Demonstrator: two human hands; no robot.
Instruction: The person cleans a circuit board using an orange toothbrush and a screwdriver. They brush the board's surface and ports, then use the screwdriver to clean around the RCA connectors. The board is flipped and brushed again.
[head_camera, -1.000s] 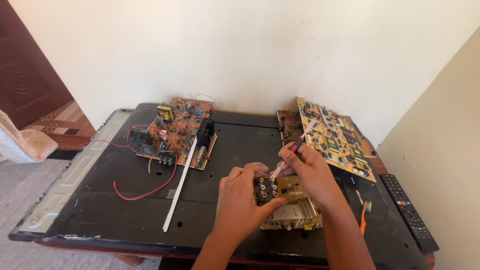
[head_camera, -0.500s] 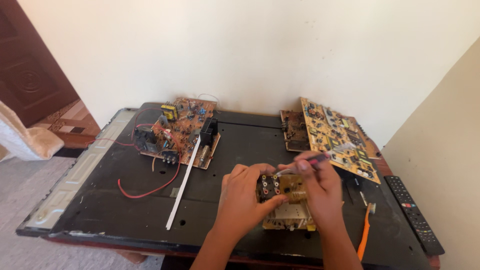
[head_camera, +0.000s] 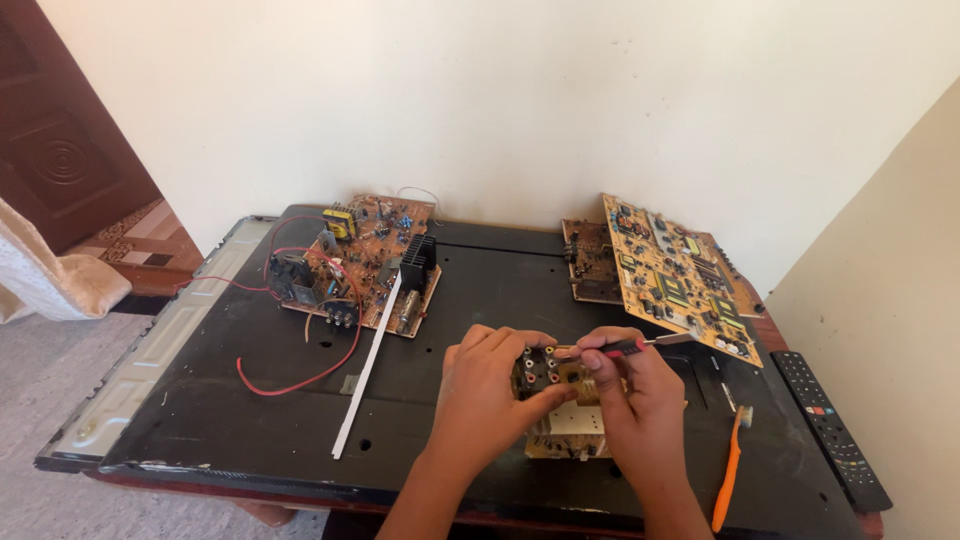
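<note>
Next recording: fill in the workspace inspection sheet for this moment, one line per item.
Surface: black panel lying flat.
Job's things: small circuit board; thin tool.
Clutter: brown circuit board, yellow circuit board, white strip, orange toothbrush, remote.
Hands: left hand holds the small board; right hand holds the tool.
Cables: red wire trailing loose.
Surroundings: white wall, wooden door.

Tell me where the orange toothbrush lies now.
In the head view, the orange toothbrush lies on the black panel at the lower right, between the person's right hand and the black remote control.
</note>
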